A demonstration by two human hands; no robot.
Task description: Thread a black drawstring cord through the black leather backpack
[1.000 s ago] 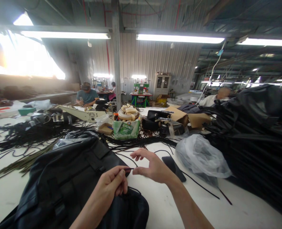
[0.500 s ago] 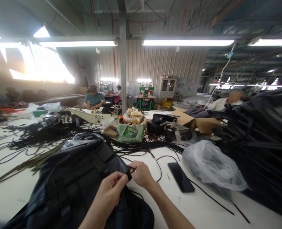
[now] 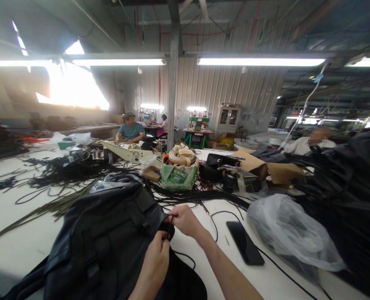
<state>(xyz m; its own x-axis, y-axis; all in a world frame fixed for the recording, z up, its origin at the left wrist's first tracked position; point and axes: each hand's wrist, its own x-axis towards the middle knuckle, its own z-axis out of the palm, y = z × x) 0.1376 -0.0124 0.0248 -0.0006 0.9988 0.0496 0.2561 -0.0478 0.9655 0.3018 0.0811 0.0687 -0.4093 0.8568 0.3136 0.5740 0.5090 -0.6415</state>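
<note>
A black backpack [image 3: 109, 233] lies on the white table in front of me, its straps and buckles uppermost. My left hand [image 3: 158, 254] is closed on the edge of the bag's opening, its fingertips partly hidden by the fabric. Just beyond it, my right hand [image 3: 185, 221] pinches the rim of the same opening from the right. A dark gap shows between the two hands. From under the bag a thin black cord [image 3: 186, 255] curls out onto the table. Whether either hand also grips a cord is too small to tell.
A phone [image 3: 245, 243] lies right of my hands, beside a clear plastic bag [image 3: 293, 233]. Black cords [image 3: 200, 195] run across behind the backpack. A green box [image 3: 179, 177] holds rolled strips. Dark bags [image 3: 353, 183] are piled at right. A co-worker [image 3: 130, 128] sits beyond the table.
My left hand has turned and dropped slightly, drawing the bag's edge open, so a gap now shows between my hands. The view has shifted a little to the left.
</note>
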